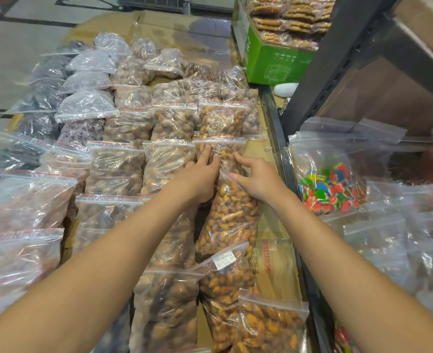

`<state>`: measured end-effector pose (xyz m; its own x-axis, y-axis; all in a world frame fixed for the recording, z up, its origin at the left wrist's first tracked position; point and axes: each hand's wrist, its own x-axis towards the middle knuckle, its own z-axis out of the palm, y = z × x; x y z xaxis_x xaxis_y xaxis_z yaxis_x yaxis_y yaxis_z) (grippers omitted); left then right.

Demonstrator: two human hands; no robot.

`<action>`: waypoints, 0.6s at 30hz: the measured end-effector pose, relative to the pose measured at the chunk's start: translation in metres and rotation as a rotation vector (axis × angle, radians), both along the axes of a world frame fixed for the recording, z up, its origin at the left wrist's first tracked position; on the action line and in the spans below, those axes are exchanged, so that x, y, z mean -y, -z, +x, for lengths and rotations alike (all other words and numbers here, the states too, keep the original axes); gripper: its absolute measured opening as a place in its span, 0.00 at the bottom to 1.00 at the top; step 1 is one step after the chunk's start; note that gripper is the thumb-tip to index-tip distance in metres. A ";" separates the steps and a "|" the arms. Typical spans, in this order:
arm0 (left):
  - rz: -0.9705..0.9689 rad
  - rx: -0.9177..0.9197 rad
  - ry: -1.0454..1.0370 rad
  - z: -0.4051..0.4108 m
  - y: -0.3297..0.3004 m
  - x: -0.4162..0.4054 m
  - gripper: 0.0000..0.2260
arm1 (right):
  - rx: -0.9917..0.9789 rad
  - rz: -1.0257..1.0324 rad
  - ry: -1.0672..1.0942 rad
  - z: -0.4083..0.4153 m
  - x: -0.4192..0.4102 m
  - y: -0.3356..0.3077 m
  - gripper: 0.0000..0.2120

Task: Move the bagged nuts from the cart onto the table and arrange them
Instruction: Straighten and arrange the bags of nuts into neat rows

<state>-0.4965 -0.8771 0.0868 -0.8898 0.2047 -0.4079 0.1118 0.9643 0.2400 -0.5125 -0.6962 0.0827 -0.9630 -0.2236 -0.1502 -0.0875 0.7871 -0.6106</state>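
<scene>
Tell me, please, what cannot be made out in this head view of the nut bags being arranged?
- The cart: not in view.
- White label on a nut bag: print too small to read.
- Bag under both hands: the left hand and right hand cover part of it, so neither grip is clear.
- Nearest bags: cut off by the bottom edge.
- Shelf bags at far right: blurred.

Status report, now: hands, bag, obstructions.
Left hand and right hand open, pressing one nut bag in the right column. Neighbouring bags overlap. Nothing blocking.

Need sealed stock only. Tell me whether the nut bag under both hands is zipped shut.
Cannot tell: clear zip-top bag of orange-brown nuts lies flat and full, its zip edge hidden by hands and plastic glare.
</scene>
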 end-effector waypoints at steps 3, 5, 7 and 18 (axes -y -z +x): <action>0.021 -0.014 -0.008 0.005 -0.007 -0.002 0.37 | -0.007 0.033 -0.033 0.001 0.000 0.000 0.32; 0.093 -0.072 -0.022 0.009 -0.004 0.002 0.35 | -0.024 0.042 -0.021 0.004 -0.001 0.001 0.32; 0.146 -0.166 -0.005 0.014 0.001 0.006 0.27 | -0.013 0.067 -0.003 0.006 -0.002 0.000 0.32; 0.079 -0.109 0.026 0.019 -0.020 0.006 0.30 | -0.096 0.275 -0.006 0.018 0.013 -0.034 0.18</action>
